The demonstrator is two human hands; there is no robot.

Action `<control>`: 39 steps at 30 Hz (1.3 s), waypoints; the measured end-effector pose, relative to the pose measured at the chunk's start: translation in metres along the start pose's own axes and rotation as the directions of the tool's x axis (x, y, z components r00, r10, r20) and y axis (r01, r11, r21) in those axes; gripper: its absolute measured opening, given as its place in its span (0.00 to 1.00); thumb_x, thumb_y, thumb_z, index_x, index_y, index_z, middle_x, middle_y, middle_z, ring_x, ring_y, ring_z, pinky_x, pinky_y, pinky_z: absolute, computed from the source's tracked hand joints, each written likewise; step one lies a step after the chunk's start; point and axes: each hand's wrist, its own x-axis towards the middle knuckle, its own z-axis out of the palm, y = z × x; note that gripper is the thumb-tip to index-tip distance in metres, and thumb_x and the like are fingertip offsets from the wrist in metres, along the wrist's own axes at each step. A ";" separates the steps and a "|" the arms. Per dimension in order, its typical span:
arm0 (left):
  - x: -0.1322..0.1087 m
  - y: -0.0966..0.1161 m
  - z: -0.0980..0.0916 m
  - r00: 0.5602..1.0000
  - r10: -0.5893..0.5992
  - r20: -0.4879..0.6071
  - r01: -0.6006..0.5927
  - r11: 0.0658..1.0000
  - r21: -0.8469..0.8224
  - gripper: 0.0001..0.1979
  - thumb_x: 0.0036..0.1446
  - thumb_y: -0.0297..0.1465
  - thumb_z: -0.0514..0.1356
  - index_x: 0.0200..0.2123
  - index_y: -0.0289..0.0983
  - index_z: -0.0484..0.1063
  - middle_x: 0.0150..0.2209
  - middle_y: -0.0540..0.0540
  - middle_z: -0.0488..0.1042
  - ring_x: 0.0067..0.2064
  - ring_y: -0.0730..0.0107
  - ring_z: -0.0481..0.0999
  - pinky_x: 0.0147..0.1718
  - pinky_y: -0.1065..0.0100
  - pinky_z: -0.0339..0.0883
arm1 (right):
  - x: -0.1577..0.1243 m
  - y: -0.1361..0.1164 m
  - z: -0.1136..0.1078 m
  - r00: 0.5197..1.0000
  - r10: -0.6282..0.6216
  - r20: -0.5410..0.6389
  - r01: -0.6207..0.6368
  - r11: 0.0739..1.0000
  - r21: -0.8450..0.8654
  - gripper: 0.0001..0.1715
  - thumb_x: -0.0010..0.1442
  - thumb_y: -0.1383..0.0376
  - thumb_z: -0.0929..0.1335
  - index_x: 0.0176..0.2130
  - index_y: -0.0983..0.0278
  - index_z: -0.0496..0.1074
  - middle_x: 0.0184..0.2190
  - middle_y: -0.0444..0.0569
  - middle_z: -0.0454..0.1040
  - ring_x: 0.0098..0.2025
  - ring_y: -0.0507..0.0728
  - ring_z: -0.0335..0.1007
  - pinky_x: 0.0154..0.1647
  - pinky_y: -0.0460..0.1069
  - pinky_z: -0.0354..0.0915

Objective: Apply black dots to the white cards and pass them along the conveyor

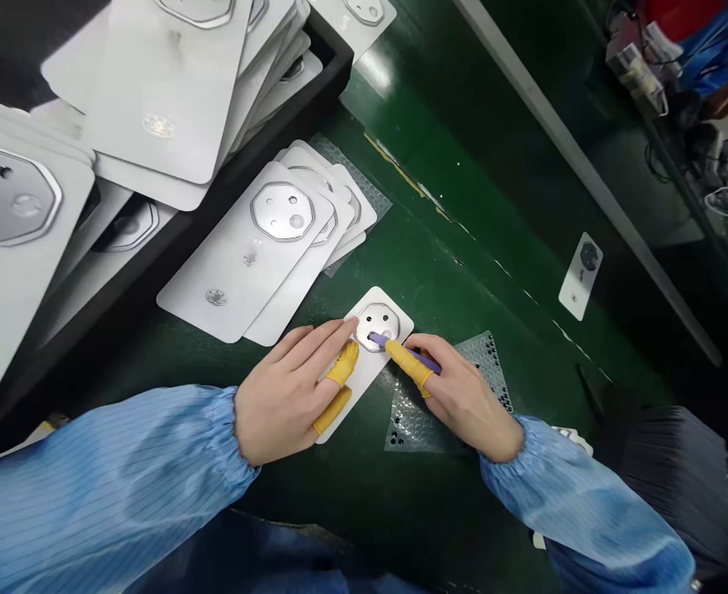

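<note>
A white panel (pixel 356 394) with an octagonal ring and round holes lies tilted on the green table. My left hand (pixel 295 388), with yellow cots on two fingers, presses on the panel's left side and keeps it flat. In my right hand (pixel 456 388), a yellow cot covering the index finger, is a purple pen-like tool (pixel 424 360). Its tip touches the lower left hole inside the octagon. Partly under my right hand is a sheet of bubble wrap (pixel 423 421) dotted with small black round parts.
Several similar panels (pixel 234 280) are stacked on bubble wrap behind my left hand. A black bin (pixel 172 239) full of panels fills the upper left. One small panel (pixel 580 276) lies far right, near a dark stack (pixel 677 478).
</note>
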 end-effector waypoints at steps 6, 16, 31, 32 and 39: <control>0.001 0.003 -0.001 1.000 -0.013 0.006 0.013 1.000 -0.011 0.12 0.62 0.29 0.54 0.42 0.29 0.74 0.61 0.29 0.65 0.60 0.45 0.67 0.52 0.50 0.64 | 0.003 0.005 -0.001 0.998 -0.063 0.030 0.063 0.998 -0.007 0.16 0.63 0.77 0.56 0.48 0.67 0.64 0.50 0.59 0.69 0.46 0.60 0.70 0.40 0.56 0.76; 0.006 0.000 -0.005 1.000 -0.004 0.021 0.005 1.000 -0.031 0.12 0.59 0.28 0.54 0.36 0.29 0.77 0.59 0.31 0.68 0.57 0.45 0.69 0.48 0.50 0.66 | 0.005 0.007 -0.007 0.994 -0.040 0.101 0.038 0.999 0.021 0.16 0.63 0.78 0.56 0.41 0.65 0.67 0.50 0.56 0.67 0.49 0.58 0.67 0.41 0.55 0.75; 0.014 0.001 -0.013 0.990 -0.061 0.124 0.072 0.994 -0.082 0.16 0.57 0.30 0.54 0.20 0.33 0.75 0.58 0.31 0.69 0.55 0.42 0.69 0.44 0.49 0.64 | 0.020 0.009 -0.025 0.960 0.017 0.280 -0.053 0.991 0.121 0.27 0.56 0.82 0.56 0.48 0.63 0.68 0.43 0.50 0.67 0.39 0.54 0.66 0.32 0.48 0.70; 0.014 0.001 -0.013 0.991 -0.058 0.120 0.069 0.994 -0.082 0.16 0.57 0.30 0.54 0.20 0.33 0.74 0.58 0.31 0.69 0.55 0.42 0.69 0.44 0.49 0.64 | 0.022 0.009 -0.027 0.958 0.016 0.285 -0.057 0.989 0.135 0.27 0.56 0.82 0.55 0.47 0.63 0.68 0.41 0.49 0.67 0.38 0.53 0.66 0.32 0.48 0.70; 0.013 -0.002 -0.008 0.999 0.003 0.039 -0.001 0.999 -0.050 0.12 0.57 0.27 0.54 0.29 0.30 0.77 0.55 0.29 0.71 0.54 0.42 0.69 0.43 0.50 0.67 | 0.017 0.026 -0.014 0.980 -0.072 0.186 0.023 0.967 0.253 0.26 0.57 0.82 0.56 0.47 0.64 0.70 0.44 0.51 0.68 0.40 0.54 0.67 0.35 0.49 0.69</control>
